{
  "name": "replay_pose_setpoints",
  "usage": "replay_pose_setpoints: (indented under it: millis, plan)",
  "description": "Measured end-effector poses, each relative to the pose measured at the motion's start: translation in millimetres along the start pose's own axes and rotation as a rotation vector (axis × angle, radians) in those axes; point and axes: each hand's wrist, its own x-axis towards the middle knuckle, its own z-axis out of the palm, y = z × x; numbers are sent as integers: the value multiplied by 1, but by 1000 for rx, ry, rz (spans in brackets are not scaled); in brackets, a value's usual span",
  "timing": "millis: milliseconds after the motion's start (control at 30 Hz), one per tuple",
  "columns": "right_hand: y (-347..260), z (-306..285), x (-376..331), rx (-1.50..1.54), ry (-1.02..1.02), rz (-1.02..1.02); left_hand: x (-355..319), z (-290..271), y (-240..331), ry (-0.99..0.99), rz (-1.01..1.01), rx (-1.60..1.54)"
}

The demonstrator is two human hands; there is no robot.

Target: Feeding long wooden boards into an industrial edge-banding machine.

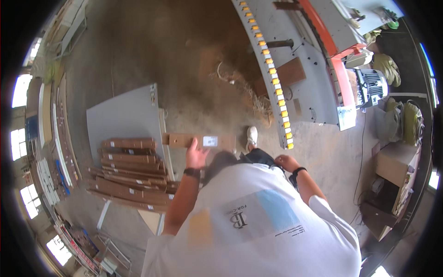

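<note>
A long, flat brown board with a white label lies crosswise in front of me. My left hand grips its near edge, with the thumb and some fingers over its face; a dark band circles the wrist. Beside it, to the left, a stack of similar brown boards with small white labels rests on a grey tabletop. My right hand is at my waist against black clothing, its fingers curled; whatever they may hold is hidden.
On the right stands a large grey machine with an orange frame and a row of yellow rollers along its edge. Brown offcuts lie on it. Shavings litter the floor. A wooden cabinet and sacks stand far right.
</note>
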Motion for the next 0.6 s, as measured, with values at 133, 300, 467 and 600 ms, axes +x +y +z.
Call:
replay_pose_setpoints:
  millis: [133, 300, 467, 600]
  plan:
    - [13, -32, -31, 108, 89, 93, -7, 17, 18, -42, 116, -35]
    - [10, -94, -29, 292, 210, 43, -6, 50, 33, -150, 188, -149]
    - [-2, -160, 0, 287, 399, -133, -3, 79, 29, -135, 213, -120]
    - [-17, -219, 32, 234, 512, -265, -4, 90, 12, -73, 196, -107]
